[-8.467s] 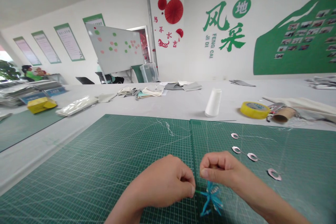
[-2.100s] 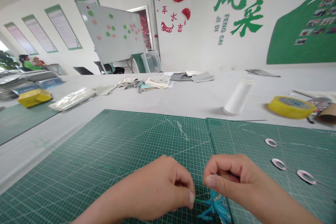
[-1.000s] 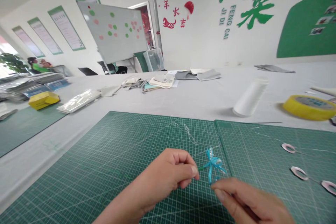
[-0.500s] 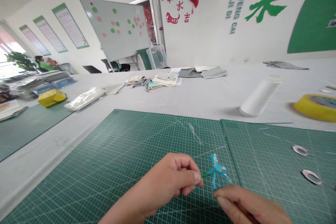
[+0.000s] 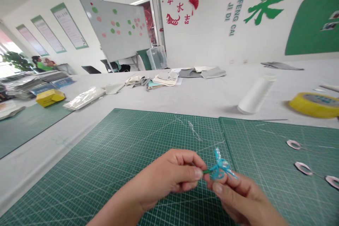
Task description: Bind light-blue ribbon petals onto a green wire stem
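A small blue flower (image 5: 221,164) of looped, glittery wire-like strips stands out over the cutting mat, its petals curled. My left hand (image 5: 177,173) pinches its short green stem (image 5: 206,171) between thumb and fingers. From below and to the right, my right hand (image 5: 238,194) has its thumb and fingers closed at the lower petals. The exact grip there is partly hidden by the fingers. Both hands are just above the green cutting mat (image 5: 127,148).
Loose white thread (image 5: 194,130) lies on the mat. Pale pink loops on wire (image 5: 303,168) lie right, with a white thread cone (image 5: 256,95) and yellow tape roll (image 5: 312,106) behind. Folded cloth (image 5: 166,78), a yellow box (image 5: 50,97) and plastic-wrapped packs (image 5: 84,99) sit farther off.
My right hand has moved up and left, closer to my left hand, with more fingers behind the petals. The flower is turned slightly, and the lower petal now curls. The view has shifted a little.
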Motion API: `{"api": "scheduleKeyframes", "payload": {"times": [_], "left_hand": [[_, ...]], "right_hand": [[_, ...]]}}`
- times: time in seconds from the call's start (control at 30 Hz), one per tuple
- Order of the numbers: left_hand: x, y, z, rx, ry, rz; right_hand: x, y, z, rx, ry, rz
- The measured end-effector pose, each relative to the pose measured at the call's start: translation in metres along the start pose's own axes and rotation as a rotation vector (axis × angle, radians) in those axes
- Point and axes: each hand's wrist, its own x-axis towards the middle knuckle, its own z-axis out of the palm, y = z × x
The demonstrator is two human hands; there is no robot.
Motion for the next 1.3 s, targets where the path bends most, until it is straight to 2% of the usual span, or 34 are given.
{"api": "scheduleKeyframes", "payload": {"times": [0.07, 0.2, 0.33, 0.43, 0.57, 0.67, 0.7, 0.8, 0.9, 1.07, 1.2, 1.3], "left_hand": [[0.0, -0.001, -0.002, -0.057, -0.045, -0.009], [-0.004, 0.0, -0.008, -0.083, -0.093, -0.024], [-0.008, 0.003, -0.015, -0.103, -0.204, -0.043], [-0.012, 0.005, -0.021, -0.132, -0.228, -0.058], [-0.02, 0.004, -0.032, -0.127, -0.252, -0.054], [-0.03, 0.001, -0.041, 0.001, -0.298, -0.052], [-0.033, 0.001, -0.043, 0.071, -0.297, -0.052], [-0.043, 0.004, -0.044, 0.36, -0.22, -0.05], [-0.051, 0.01, -0.041, 0.677, -0.129, -0.024], [-0.06, 0.013, -0.036, 0.928, 0.024, 0.027], [-0.061, 0.009, -0.039, 1.007, 0.194, 0.095], [-0.06, 0.008, -0.044, 1.0, 0.28, 0.123]], "right_hand": [[0.002, 0.001, 0.002, 0.102, -0.036, 0.076], [0.005, -0.004, 0.005, 0.206, -0.135, 0.114], [0.007, -0.018, 0.009, 0.199, -0.269, 0.115], [0.008, -0.023, 0.017, 0.17, -0.283, 0.118], [0.014, -0.01, 0.025, 0.193, -0.273, 0.15], [0.022, 0.006, 0.025, 0.176, -0.361, 0.173], [0.026, 0.01, 0.024, 0.148, -0.339, 0.187], [0.038, 0.009, 0.022, 0.01, -0.38, 0.191], [0.05, -0.008, 0.025, -0.182, -0.418, 0.137], [0.059, -0.042, 0.04, -0.459, -0.481, 0.023], [0.049, -0.052, 0.049, -0.651, -0.343, -0.067], [0.039, -0.052, 0.054, -0.792, -0.245, -0.202]]}}
